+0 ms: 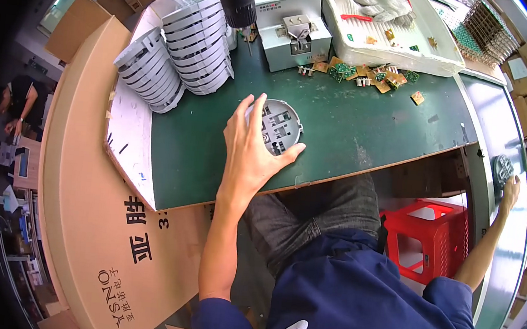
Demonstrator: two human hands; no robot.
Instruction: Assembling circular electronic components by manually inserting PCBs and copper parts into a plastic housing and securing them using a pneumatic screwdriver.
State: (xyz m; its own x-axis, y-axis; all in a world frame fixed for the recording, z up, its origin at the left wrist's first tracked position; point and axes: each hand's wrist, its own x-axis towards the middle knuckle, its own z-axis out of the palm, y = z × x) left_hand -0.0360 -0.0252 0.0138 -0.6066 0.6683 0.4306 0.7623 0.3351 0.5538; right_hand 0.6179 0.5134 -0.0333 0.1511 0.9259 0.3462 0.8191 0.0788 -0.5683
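My left hand (249, 144) is on the green worktop with thumb and fingers closed round the rim of a round grey plastic housing (281, 128). The housing lies face up, showing slots and small fittings inside. Far out to the right, my right hand (511, 189) pinches the edge of another round housing (502, 170), darker grey, over a metal-edged side bench. Its fingers are small in the picture and partly hidden. Above my left hand hangs a black power screwdriver (235, 2) with its thin bit pointing down.
Tall stacks of grey round housings (195, 46) stand at the back left. Behind the screwdriver is a grey screw feeder (294, 32). Several small circuit boards (377, 77) lie before a white foam tray (412, 43) with gloves. A red stool (429, 238) and a large cardboard box (94, 168) flank me.
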